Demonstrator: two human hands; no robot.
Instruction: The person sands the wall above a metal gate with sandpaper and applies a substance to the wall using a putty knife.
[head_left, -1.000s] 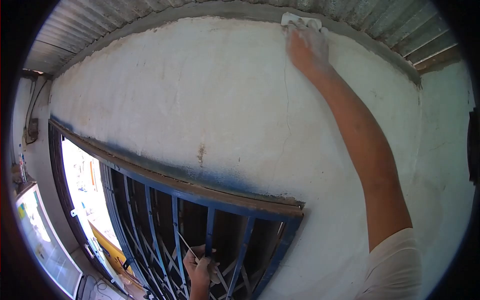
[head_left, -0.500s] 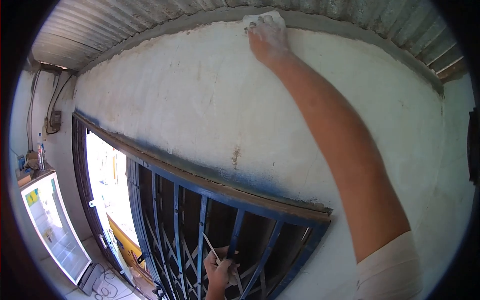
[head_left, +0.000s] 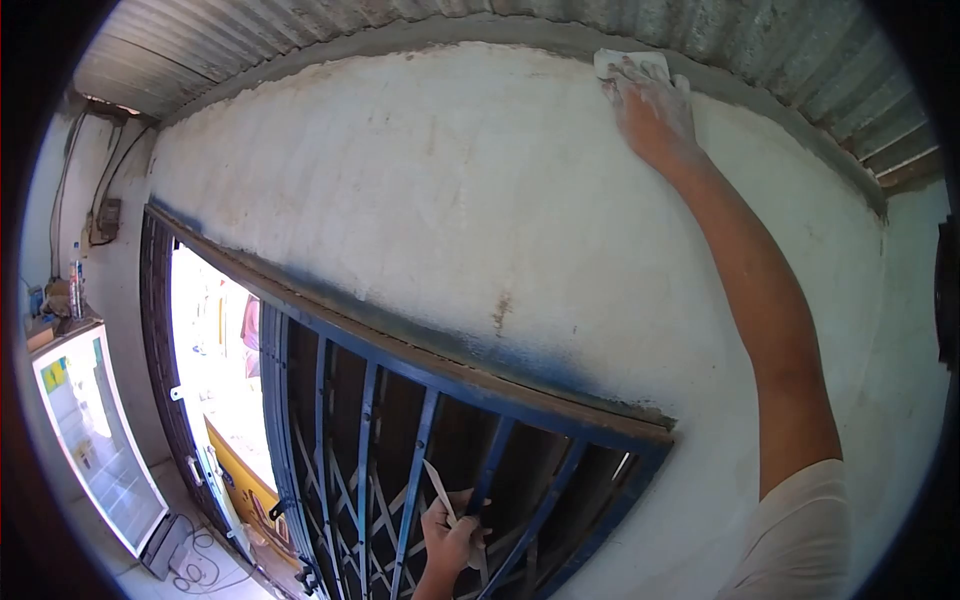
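My right hand (head_left: 655,115), coated in white dust, reaches up and presses a white rectangular pad (head_left: 632,64) against the top of the pale wall (head_left: 430,190). The pad's upper part shows beyond my fingers, right at the rough grey cement band (head_left: 520,33) under the roof. Lower down, my left hand (head_left: 452,532) is closed around a thin, flat, pale tool (head_left: 438,488) that points up and to the left. Its lower end is hidden in my fist. This hand is in front of the blue metal folding gate (head_left: 415,470) and overlaps its bars in this view.
Corrugated roofing (head_left: 800,50) runs close above the wall. A wooden lintel (head_left: 400,345) juts out over the gate, with blue overspray above it. On the left, bright light fills the doorway opening (head_left: 225,340), near a glass-fronted cabinet (head_left: 95,430) and a loose cable (head_left: 205,570) on the floor.
My right hand has slid to the right along the top of the wall with the white pad. My left hand still holds the thin tool, slightly farther right in view; the camera has turned a little.
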